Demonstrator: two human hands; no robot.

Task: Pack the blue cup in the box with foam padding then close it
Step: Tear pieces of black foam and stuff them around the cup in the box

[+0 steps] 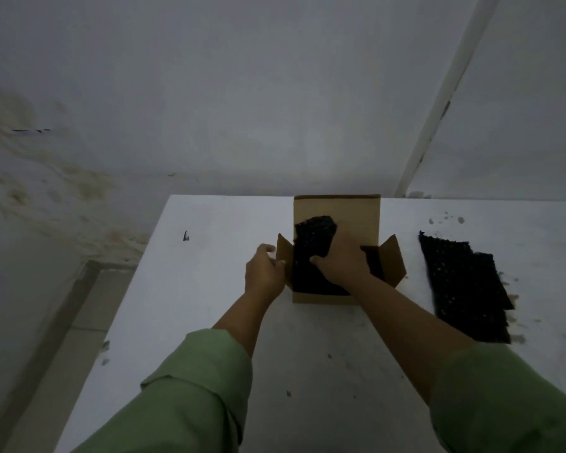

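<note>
An open cardboard box (pixel 340 207) stands on the white table (pixel 209 289), its back flap upright and its side flaps spread. Black foam padding (pixel 307 266) fills its inside. My right hand (pixel 340 263) is over the box and grips a bent piece of black foam (pixel 316 233) that sticks up out of it. My left hand (pixel 263 273) holds the box's left flap at its edge. No blue cup shows in this view; what lies under the foam is hidden.
Flat black foam sheets (pixel 464 286) lie on the table right of the box, with crumbs scattered around them. The table's left edge drops to the floor (pixel 89 305). A stained wall stands behind, with a white pipe (pixel 438 109) at the right.
</note>
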